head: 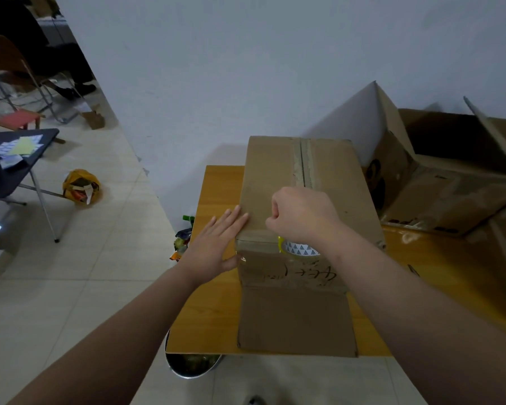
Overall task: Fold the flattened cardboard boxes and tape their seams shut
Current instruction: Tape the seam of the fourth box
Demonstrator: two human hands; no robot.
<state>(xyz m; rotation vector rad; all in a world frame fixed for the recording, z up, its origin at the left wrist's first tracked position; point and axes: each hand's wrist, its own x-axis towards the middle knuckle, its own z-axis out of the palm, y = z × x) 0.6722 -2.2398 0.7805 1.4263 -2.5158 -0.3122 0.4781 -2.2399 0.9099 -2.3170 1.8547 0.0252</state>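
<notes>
Reading: black marker scrawl (304,273) on the box's (275,176) near face, illegible to me.
roll (300,249): small dark triangles printed on its core.
right hand (301,217): curled round the roll at the box's near top edge.
left hand (214,247): fingers straight, together, flat on the near left corner.
beyond: open boxes (450,176), right.

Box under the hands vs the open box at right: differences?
The box under the hands has its top flaps closed, with tape along the centre seam; the open box has flaps splayed and its dark inside showing. The left hand presses the closed one and the right hand holds a tape roll at its near edge; no hand touches the open box. Both are brown cardboard on the yellow table.
</notes>
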